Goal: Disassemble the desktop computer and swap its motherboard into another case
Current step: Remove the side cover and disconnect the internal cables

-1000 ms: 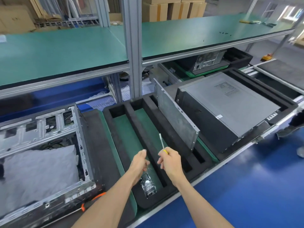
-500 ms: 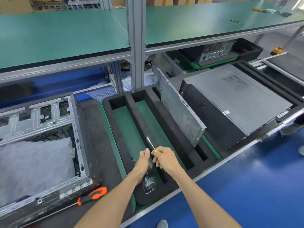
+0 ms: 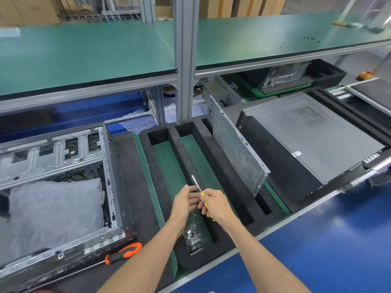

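I see my right hand (image 3: 215, 205) curled round a small yellow-handled screwdriver (image 3: 200, 190), its shaft pointing up and away over the black foam tray (image 3: 230, 180) at the bench's front edge. My left hand (image 3: 184, 203) sits just beside it, fingers straight and loosely apart, their tips touching the right hand's fingers near the handle. Under the two hands a clear plastic box (image 3: 193, 240) lies in the tray's left slot. A grey side panel (image 3: 237, 151) stands tilted in the tray's right slot. The open computer case (image 3: 69, 157) lies at the bench's left end with grey wrap inside; an orange-handled screwdriver (image 3: 124, 252) lies by its near corner. The closed computer case (image 3: 313, 136) lies flat at the right end.
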A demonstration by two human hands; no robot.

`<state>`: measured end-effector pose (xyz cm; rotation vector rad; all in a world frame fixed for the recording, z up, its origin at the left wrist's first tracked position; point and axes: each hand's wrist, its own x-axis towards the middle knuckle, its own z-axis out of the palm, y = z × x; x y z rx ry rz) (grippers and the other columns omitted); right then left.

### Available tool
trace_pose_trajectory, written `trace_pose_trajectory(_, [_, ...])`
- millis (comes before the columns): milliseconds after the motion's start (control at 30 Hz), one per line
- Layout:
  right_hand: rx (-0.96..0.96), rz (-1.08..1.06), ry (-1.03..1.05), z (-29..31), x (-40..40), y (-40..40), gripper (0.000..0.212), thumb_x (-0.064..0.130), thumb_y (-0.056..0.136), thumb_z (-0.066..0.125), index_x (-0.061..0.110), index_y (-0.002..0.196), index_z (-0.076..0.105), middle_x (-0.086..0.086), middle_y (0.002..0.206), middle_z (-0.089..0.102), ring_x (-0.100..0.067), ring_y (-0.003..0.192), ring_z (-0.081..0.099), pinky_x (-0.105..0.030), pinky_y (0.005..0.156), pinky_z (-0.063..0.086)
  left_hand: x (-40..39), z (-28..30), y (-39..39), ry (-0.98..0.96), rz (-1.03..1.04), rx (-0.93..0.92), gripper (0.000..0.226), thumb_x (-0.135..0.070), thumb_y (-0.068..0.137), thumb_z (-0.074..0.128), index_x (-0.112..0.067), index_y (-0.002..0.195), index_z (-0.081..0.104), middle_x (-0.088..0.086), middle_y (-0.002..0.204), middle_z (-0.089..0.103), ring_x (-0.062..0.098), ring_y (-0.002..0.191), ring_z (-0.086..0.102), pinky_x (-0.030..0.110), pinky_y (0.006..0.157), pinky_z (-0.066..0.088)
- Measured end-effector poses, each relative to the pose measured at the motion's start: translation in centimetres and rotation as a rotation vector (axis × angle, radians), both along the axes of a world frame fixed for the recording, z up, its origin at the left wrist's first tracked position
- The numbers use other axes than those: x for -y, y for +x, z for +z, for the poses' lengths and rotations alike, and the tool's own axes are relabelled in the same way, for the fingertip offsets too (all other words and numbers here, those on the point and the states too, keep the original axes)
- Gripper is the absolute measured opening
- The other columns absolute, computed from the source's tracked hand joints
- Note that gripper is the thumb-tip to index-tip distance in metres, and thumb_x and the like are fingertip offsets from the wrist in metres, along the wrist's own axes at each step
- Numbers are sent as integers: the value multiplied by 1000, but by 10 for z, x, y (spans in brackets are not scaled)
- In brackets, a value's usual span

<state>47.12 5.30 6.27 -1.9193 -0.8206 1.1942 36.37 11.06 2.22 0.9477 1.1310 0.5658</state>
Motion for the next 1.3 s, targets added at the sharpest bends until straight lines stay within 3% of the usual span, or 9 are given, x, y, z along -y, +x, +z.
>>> trace_pose_trajectory(100, [8, 7, 16, 6, -4, -6, 25, 8, 95, 45, 13, 83, 66, -7, 71, 69, -15, 57, 57, -26, 51, 42, -9, 23, 2, 68, 68, 61, 36, -34, 102, 42, -16, 106, 73, 4, 97, 77, 17, 89, 72, 29, 78, 57])
trace_pose_trajectory(267, [-15, 30, 105, 25, -14, -15, 27, 8, 96, 44, 14, 93, 71, -6, 72, 70, -15, 58, 57, -27, 51, 42, -23, 48, -6, 226, 102, -1, 25, -18, 102, 52, -18, 94, 75, 0, 84, 75, 12, 73, 69, 19, 67, 54])
trace_pose_trajectory(400, [-43, 64, 161, 41, -25, -26, 30, 7, 96, 45, 19, 92, 72, -9, 74, 70, -16, 58, 57, -28, 51, 41, -36, 70, -18, 307, 142, -43, 21, -12, 100, 55, -22, 100, 73, -3, 84, 75, 10, 73, 70, 27, 76, 58])
trace_pose_trajectory(567, [-85, 128, 213, 58, -43, -46, 29, 6, 97, 44, 14, 100, 72, -8, 72, 67, -15, 56, 54, -20, 44, 36, -50, 96, -48, 417, 171, -58, 22, -13, 101, 55, -31, 112, 63, -4, 89, 76, 10, 71, 70, 23, 75, 54])
trace_pose_trajectory(767, [-114, 240, 270, 76, -64, -83, 27, 4, 99, 44, 8, 101, 70, -9, 71, 66, -18, 56, 52, -24, 46, 35, -61, 120, -94, 428, 299, -63, 19, -8, 99, 56, -21, 109, 64, 4, 87, 76, 15, 68, 68, 32, 74, 60])
trace_pose_trajectory(967, [-78, 297, 290, 82, -77, -124, 24, 1, 96, 48, 8, 95, 71, -7, 66, 62, -13, 50, 46, -21, 48, 35, -65, 135, -156, 450, 311, -126, 16, -12, 96, 62, -20, 108, 66, 3, 89, 77, 17, 84, 73, 26, 77, 59])
trace_pose_trajectory(1067, [-18, 348, 291, 83, -82, -145, 17, 6, 94, 55, 12, 91, 71, -1, 66, 61, -11, 57, 48, -26, 57, 36, -69, 139, -197, 468, 311, -238, 19, -7, 93, 64, -21, 104, 70, -1, 91, 77, 16, 89, 72, 23, 81, 57])
trace_pose_trajectory(1167, [101, 409, 301, 83, -89, -165, 9, 13, 90, 62, 12, 84, 68, -6, 71, 64, -14, 63, 49, -30, 61, 38, -73, 142, -238, 535, 261, -416, 41, 16, 84, 53, -16, 104, 69, -1, 97, 74, 13, 96, 68, 9, 78, 49])
trace_pose_trajectory(1300, [232, 438, 252, 86, -102, -193, 10, 20, 87, 64, 23, 77, 63, -2, 75, 65, -20, 65, 57, -34, 63, 46, -85, 141, -287, 617, 6, -712, 60, 18, 74, 45, -14, 121, 64, -3, 117, 68, 8, 112, 58, 1, 83, 36])
